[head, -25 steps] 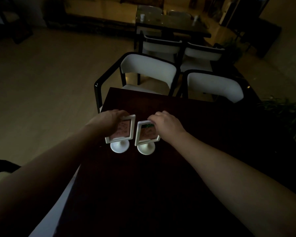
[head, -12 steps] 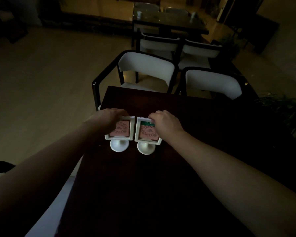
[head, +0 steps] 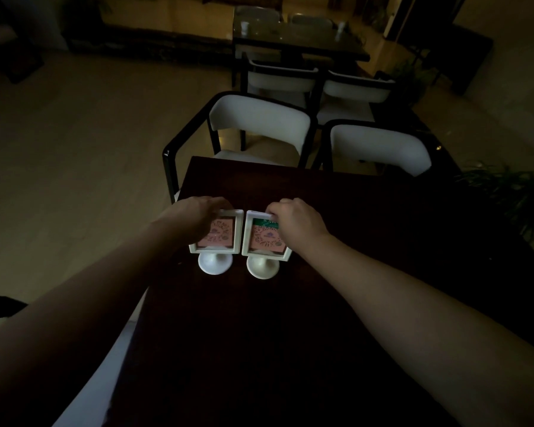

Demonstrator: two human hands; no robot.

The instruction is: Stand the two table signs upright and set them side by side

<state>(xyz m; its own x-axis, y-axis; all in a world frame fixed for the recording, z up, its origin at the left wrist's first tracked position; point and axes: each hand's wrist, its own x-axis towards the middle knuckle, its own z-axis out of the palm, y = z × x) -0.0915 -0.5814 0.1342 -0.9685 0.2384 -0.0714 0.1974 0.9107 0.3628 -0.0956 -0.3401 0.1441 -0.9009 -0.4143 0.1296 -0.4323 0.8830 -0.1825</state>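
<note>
Two white-framed table signs with pink printed cards stand upright on round white feet on the dark table (head: 290, 334). The left sign (head: 221, 234) and the right sign (head: 264, 240) are side by side, their frames almost touching. My left hand (head: 195, 215) grips the left sign's top left corner and covers part of its card. My right hand (head: 295, 221) holds the right sign's top edge, next to a green strip on its card.
Two white-backed chairs with black frames (head: 259, 121) (head: 379, 146) stand at the table's far edge. Behind them are more chairs and a second dark table (head: 296, 38). A potted plant (head: 512, 192) is at the right. The room is dim.
Both signs were tilted and slightly apart a second ago; they have been straightened and brought together, frames now nearly flush. Both hands stayed on the frames' tops.
</note>
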